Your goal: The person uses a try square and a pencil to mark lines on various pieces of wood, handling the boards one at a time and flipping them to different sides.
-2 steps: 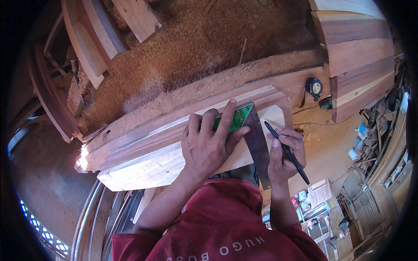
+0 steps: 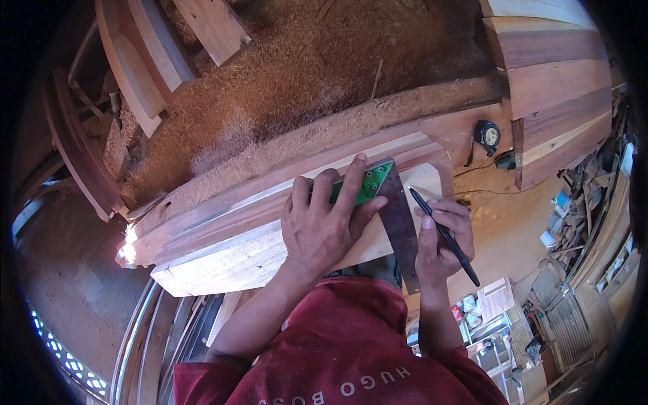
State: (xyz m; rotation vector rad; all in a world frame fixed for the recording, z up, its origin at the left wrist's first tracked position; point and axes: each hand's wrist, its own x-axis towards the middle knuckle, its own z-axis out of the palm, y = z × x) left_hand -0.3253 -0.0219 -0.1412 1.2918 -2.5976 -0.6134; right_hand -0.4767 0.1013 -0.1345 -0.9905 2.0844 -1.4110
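My left hand grips the green handle of a try square, index finger stretched along it and thumb at its lower side. The square's dark metal blade lies across a pale wooden board and reaches past its near edge. Just right of the blade, my right hand holds a black pen between thumb and fingers. Its upper-left end is close to the board's face near the right end; whether it touches, I cannot tell.
Reddish planks lie behind the board along a bench covered in sawdust. A black tape measure sits at the right, beside stacked wide boards. Curved wooden pieces stand at the far left; scrap wood lies right.
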